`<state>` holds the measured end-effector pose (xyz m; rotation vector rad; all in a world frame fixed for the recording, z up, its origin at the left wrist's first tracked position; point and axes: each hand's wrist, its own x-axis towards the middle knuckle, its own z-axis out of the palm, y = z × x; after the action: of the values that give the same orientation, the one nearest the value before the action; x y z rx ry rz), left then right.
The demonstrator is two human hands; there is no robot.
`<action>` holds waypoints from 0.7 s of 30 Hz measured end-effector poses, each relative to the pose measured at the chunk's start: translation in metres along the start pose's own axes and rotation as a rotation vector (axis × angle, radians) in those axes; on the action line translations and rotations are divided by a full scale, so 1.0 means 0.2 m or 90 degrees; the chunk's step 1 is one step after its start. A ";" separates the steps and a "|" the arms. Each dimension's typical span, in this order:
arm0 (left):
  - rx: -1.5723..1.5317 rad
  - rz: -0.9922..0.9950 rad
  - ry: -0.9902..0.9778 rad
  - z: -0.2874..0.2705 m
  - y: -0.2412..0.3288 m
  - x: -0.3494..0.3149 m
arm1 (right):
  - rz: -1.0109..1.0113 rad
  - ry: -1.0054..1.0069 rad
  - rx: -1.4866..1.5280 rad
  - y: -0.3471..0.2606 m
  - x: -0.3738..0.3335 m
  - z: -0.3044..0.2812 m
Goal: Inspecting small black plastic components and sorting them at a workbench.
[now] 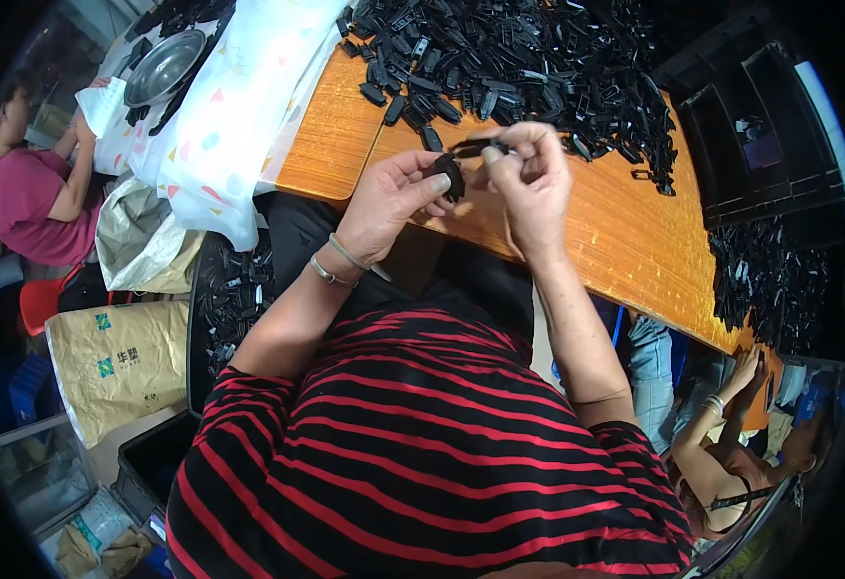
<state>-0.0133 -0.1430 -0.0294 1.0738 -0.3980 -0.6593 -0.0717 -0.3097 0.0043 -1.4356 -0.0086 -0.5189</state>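
My left hand (395,201) pinches a small dark oval plastic part (451,179) between thumb and fingers, just above the table's near edge. Close beside it, my right hand (535,183) has its thumb and index finger closed on a slim black plastic piece (476,149). That piece reaches toward the top of the oval part; I cannot tell whether the two touch. Beyond my hands a large heap of black plastic parts (509,72) covers the far side of the wooden table (625,256).
A black crate (697,116) and another pile of black parts (765,275) stand at the right. To my left are a bin of black parts (232,309), a paper sack (123,367), patterned sheeting (239,106) and a metal bowl (165,68). Other people sit at both sides.
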 end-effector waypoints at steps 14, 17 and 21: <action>0.051 0.070 0.061 -0.01 0.03 -0.03 | -0.039 -0.058 -0.338 0.01 -0.11 0.02; 0.091 0.099 0.078 0.00 0.03 -0.03 | -0.101 -0.070 -0.384 -0.02 -0.11 0.05; 0.138 0.151 0.082 -0.01 0.02 -0.04 | -0.115 -0.076 -0.419 0.00 -0.11 0.05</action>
<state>-0.0168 -0.1363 -0.0272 1.2448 -0.4832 -0.3394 -0.0882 -0.2932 -0.0011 -2.1218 -0.0687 -0.6128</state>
